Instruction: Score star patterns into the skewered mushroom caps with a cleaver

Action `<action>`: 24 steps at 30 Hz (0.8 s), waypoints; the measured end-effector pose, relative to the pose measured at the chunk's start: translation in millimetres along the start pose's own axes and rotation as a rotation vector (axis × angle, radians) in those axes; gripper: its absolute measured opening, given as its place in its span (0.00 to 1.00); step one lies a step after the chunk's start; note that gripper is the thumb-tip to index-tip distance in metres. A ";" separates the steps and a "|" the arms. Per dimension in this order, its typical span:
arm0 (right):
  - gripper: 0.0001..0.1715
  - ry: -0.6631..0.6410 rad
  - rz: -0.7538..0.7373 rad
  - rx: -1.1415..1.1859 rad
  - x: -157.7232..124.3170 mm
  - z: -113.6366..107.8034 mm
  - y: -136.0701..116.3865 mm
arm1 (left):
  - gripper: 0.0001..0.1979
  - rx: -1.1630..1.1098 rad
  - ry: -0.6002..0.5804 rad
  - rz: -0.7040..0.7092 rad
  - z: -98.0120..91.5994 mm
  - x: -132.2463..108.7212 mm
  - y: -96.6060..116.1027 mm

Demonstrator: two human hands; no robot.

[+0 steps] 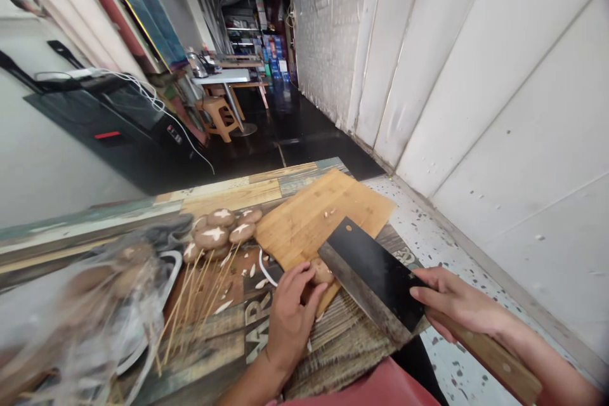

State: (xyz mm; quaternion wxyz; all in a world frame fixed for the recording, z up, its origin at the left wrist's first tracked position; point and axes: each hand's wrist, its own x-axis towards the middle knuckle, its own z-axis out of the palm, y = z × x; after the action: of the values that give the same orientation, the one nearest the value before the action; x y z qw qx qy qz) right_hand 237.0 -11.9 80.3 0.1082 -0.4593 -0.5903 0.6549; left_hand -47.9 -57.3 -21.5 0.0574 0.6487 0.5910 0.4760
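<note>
My right hand point(457, 304) grips the wooden handle of a wide dark cleaver point(371, 276), whose blade rests against a brown mushroom point(322, 271) at the near corner of the bamboo cutting board point(323, 212). My left hand point(292, 311) curls its fingers around that mushroom and pins it to the board. To the left lie several mushrooms with star cuts point(221, 231), threaded on bamboo skewers point(190, 304).
A clear plastic bag point(90, 304) and a metal tray point(164, 279) sit at the table's left. White trimmings are scattered near the skewers. A white wall runs along the right; a stool point(221, 117) and a table stand down the dark corridor.
</note>
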 end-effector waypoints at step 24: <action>0.14 -0.146 0.042 0.034 24.1 -21.3 -5.8 | 0.10 -0.036 -0.019 -0.026 -0.9 0.0 0.6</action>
State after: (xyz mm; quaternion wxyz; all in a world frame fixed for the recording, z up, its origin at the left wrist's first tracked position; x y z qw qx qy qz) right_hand 236.9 20.6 76.5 0.0587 -0.4207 -0.5757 0.6986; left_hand -48.1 -57.9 -20.7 0.0806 0.6443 0.5902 0.4796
